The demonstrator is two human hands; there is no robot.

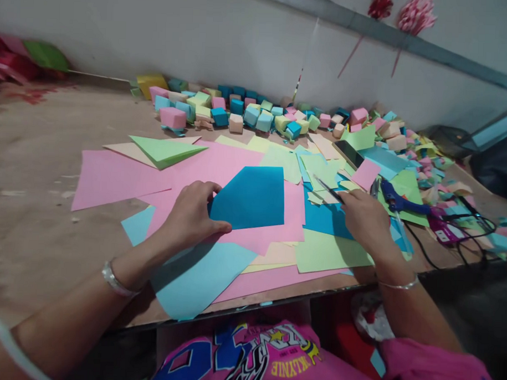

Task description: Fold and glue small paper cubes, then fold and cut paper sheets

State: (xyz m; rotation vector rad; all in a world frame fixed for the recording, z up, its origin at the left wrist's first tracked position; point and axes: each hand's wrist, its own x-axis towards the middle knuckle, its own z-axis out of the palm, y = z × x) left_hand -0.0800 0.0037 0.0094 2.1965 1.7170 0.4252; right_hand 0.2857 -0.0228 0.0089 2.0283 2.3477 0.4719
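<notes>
My left hand (pixel 193 217) is closed in a pinch on the left corner of a folded dark blue paper (pixel 250 197), which lies on pink sheets (pixel 121 177). My right hand (pixel 364 217) is closed around the handles of a pair of scissors (pixel 327 188), whose blades point up and left over dark blue and pale green sheets. Both wrists wear thin silver bangles.
Loose coloured sheets cover the wooden tabletop (pixel 33 165). A folded green triangle (pixel 167 150) lies at the back left. Several paper cubes (pixel 256 115) line the wall. A blue glue gun (pixel 398 202) with black cables and a phone (pixel 348 153) lie on the right.
</notes>
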